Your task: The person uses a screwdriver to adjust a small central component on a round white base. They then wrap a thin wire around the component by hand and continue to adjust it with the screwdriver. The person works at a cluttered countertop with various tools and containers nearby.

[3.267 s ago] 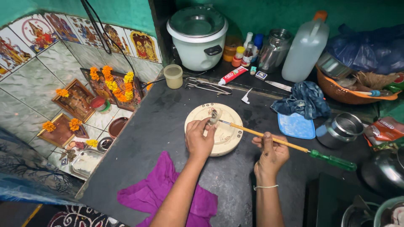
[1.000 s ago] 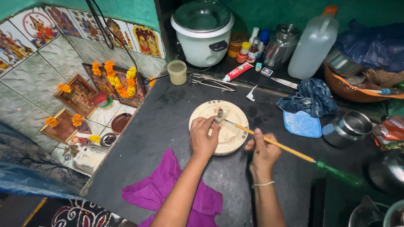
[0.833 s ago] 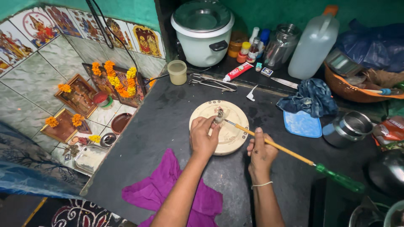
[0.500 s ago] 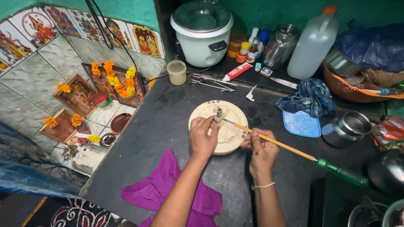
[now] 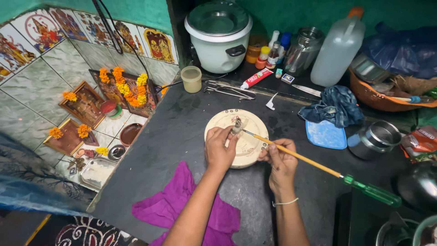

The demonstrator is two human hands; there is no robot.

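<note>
- Barely anything is shifting since earlier: the screwdriver point(image 5: 318, 166) is still angling onto the round cream base point(image 5: 236, 136), mid-desk point(image 5: 182, 132).
- Left hand point(image 5: 220, 149) fingers are pinching a small metal fitting point(image 5: 236, 125).
- Right hand point(image 5: 278, 159) is gripping the shaft; the fitting is seemingly still attached, unfinished.

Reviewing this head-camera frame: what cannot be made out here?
- Head view: small metal part on the cream round base, mostly covered by left hand fingers.
- Screwdriver tip contact: too small to tell.
- Right hand palm side: turned away.
- Metal pots: cut by right edge.
</note>
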